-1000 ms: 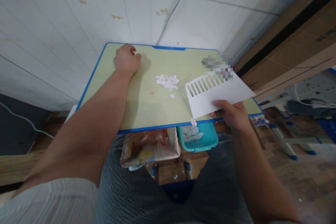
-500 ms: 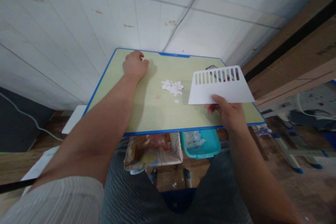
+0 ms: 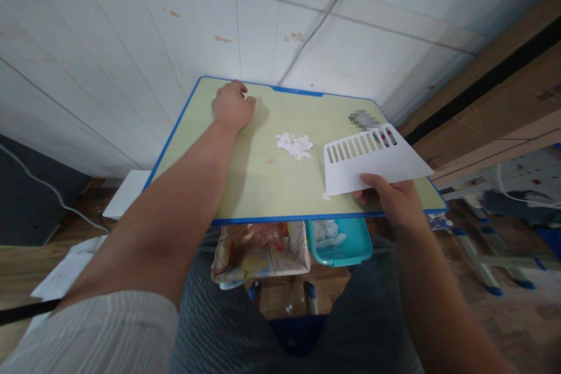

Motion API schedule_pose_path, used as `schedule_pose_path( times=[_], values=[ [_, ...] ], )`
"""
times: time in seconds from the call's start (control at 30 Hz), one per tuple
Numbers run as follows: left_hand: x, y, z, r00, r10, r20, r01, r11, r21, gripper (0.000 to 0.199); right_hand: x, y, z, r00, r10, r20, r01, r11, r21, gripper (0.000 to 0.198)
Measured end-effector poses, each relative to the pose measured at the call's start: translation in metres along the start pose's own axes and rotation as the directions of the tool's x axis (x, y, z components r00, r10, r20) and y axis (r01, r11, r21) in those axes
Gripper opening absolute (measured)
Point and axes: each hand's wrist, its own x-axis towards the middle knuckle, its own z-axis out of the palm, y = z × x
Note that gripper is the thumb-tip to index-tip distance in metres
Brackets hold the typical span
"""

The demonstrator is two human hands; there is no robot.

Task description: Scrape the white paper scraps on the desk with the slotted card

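Note:
A sheet of white card (image 3: 368,162) with a row of long rounded slots along its far edge is in my right hand (image 3: 392,196), the thumb on top and the fingers beneath. The card is tilted over the right part of the yellow tabletop (image 3: 258,193). At its near left corner lies a small white scrap (image 3: 326,196). A little heap of white paper scraps (image 3: 294,146) rests mid-table, left of the card. My left hand (image 3: 234,106) lies on the far left of the tabletop, holding nothing, fingers loosely bent and thumb apart.
Below the near edge are a patterned, cloth-like box (image 3: 258,269) and a turquoise tub (image 3: 339,260) with white scraps inside. A blurred dark item (image 3: 364,120) lies behind the card. A white panelled wall (image 3: 258,17) borders the far edge; cardboard (image 3: 491,70) stands at right.
My right hand has turned the card and swung its left end toward me. The single scrap has shifted right and nearer to the table's front edge. My left hand stays in place.

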Motion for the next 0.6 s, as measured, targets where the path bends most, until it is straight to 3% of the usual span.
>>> schedule_pose_path(
  times=[0.17, 0.47, 0.6],
  values=[
    [-0.001, 0.001, -0.003, 1.000, -0.001, 0.007, 0.001, 1.000, -0.010, 0.041, -0.006, 0.007, -0.011, 0.998, 0.054, 0.043, -0.058, 0.993, 0.102, 0.024],
    [-0.002, 0.001, -0.004, 1.000, -0.016, -0.002, 0.016, 0.997, 0.082, 0.038, -0.002, 0.016, -0.013, 0.996, 0.011, 0.089, -0.027, 0.985, 0.173, 0.022],
    [-0.005, 0.005, -0.005, 1.000, 0.001, -0.021, 0.001, 0.994, 0.107, 0.036, 0.001, 0.011, -0.009, 1.000, 0.001, -0.020, 0.003, 0.981, 0.196, 0.021]
  ],
)
